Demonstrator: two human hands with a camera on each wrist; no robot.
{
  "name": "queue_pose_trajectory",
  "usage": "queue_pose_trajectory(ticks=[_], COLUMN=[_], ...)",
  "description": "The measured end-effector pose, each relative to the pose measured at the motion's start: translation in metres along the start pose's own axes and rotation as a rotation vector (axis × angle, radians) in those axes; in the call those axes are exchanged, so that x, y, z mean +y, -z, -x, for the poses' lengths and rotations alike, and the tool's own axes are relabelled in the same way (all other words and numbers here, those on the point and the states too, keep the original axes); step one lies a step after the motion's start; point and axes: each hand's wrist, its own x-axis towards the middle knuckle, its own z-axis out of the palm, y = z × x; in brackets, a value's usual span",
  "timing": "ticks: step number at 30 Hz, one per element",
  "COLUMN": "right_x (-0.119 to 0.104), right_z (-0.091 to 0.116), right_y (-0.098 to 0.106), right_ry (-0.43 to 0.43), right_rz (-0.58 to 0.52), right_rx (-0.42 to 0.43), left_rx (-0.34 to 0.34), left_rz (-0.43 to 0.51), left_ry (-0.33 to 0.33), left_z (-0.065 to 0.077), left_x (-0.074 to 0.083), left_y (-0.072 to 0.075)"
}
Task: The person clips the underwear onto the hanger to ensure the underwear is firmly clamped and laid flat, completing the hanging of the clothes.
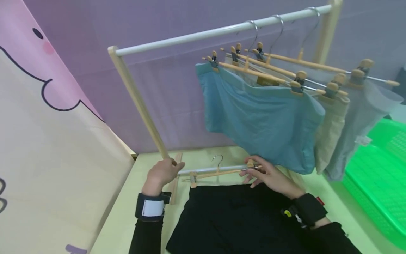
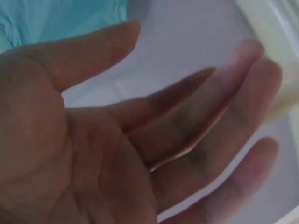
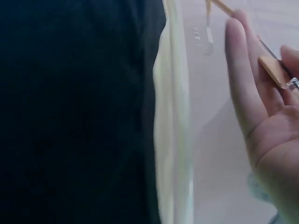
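A wooden clip hanger (image 1: pixel 206 174) lies at the top edge of a black garment (image 1: pixel 228 215), its metal hook pointing toward the back. The hanger's left clip (image 1: pixel 193 180) sits at the garment's waist edge. With thumb and fingers, my right hand (image 1: pixel 264 174) pinches the hanger's right clip (image 3: pixel 275 72), which shows apart from the black cloth in the right wrist view. My left hand (image 1: pixel 161 173) is beside the foot of the rack's left post (image 1: pixel 139 102). Its fingers are spread and loosely bent, and the palm holds nothing in the left wrist view.
Above the table (image 1: pixel 118 215) stands a rack with a white rail (image 1: pixel 190 38). Blue shorts (image 1: pixel 260 113), a beige garment (image 1: pixel 331 130) and a grey garment (image 1: pixel 358 116) hang from it on clip hangers. A green basket (image 1: pixel 374 183) is at the right.
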Motion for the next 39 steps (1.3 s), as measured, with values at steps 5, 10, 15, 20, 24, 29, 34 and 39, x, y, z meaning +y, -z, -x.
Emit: queue_pose_trajectory(ticks=[5,10,15,20,24,29,34,39], right_x=[0.008,0.009,0.011,0.017,0.021,0.02,0.015,0.006], right_z=[0.004,0.009,0.014,0.017,0.017,0.018,0.018,0.019], right_y=[0.008,0.014,0.017,0.017,0.019,0.022,0.019,0.015], right_ry=[-0.123,-0.287,-0.417,-0.482,-0.51,-0.49,-0.453,-0.473], right_rz=[0.044,0.012,-0.057,-0.102,-0.155,-0.142,-0.108,0.009], right_rx=[0.02,0.003,-0.039,-0.039,-0.054,-0.062,-0.065,-0.046], left_rx=[-0.076,-0.07,-0.023,0.023,0.073,0.077,-0.027,-0.091], left_rz=[-0.015,-0.012,0.008,-0.009,-0.034,-0.004,0.053,0.109], left_ry=[-0.063,-0.116,-0.122,-0.115,-0.139,-0.333,-0.485,-0.555], left_z=[-0.013,-0.022,-0.027,-0.03,-0.03,-0.025,-0.02,-0.03], left_x=[0.007,0.014,0.017,0.02,0.026,0.049,0.081,0.112], left_y=[-0.023,-0.044,-0.056,-0.062,-0.068,-0.076,-0.088,-0.107])
